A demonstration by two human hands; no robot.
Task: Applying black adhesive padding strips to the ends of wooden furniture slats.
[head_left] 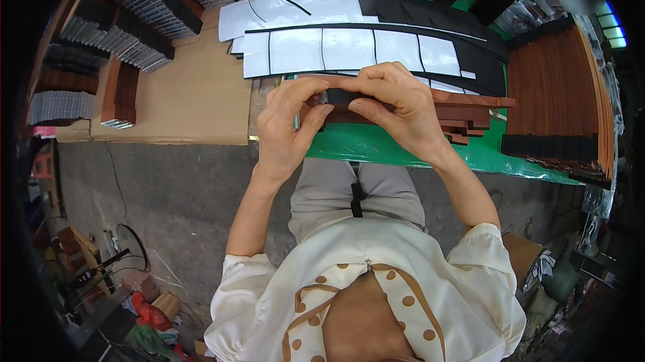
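Observation:
In front of me a reddish-brown wooden strip [474, 101] lies crosswise, its right end reaching past my wrist. My right hand [396, 100] is closed on it near its left part, thumb below and fingers on top. At the strip's left end my left hand [290, 112] is closed in a pinch, with a small shiny piece partly showing by the fingertips. A dark patch shows on the strip between the two thumbs. Beneath it several more brown strips [463, 125] lie on the green tabletop [363, 144]. My fingers hide much of the strip's left end.
White sheets [349, 50] with black strips lie just beyond my hands. Brown pieces with black ends [554, 86] are stacked at right. On the left, cardboard [195, 93] carries stacks of brown pieces with silvery ends [138, 39]. A cable [115, 174] hangs over the floor.

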